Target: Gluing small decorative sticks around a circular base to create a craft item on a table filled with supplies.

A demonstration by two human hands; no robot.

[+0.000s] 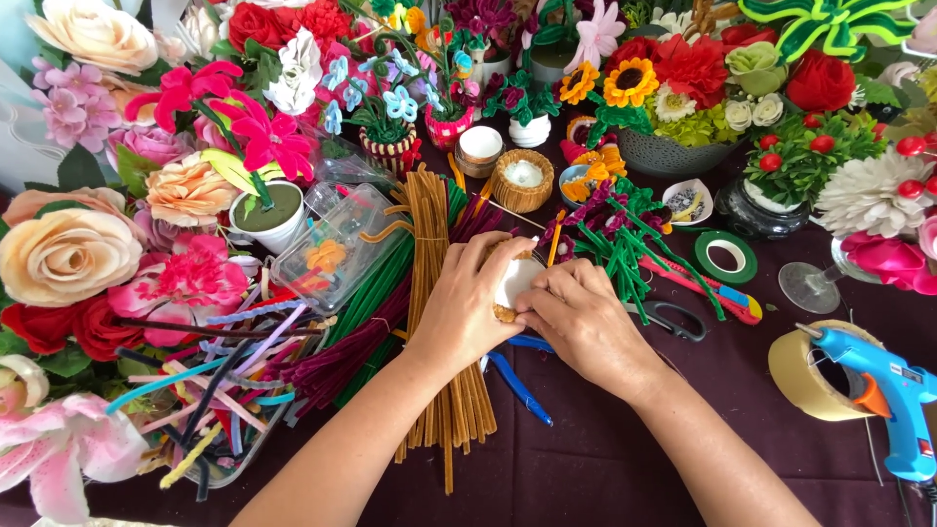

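Dark tablecloth: two hands grip one white-filled basket.

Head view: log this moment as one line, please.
left hand: grips small woven basket | right hand: fingers on its white filling | under hands: brown pipe cleaners | nearby: scissors, blue glue gun

Between the left hand and right hand sits a woven, rough basket with matt white filling. Under the left wrist lie fuzzy brown pipe cleaners. Right of the hands: glossy plastic glue gun, matt cloth.
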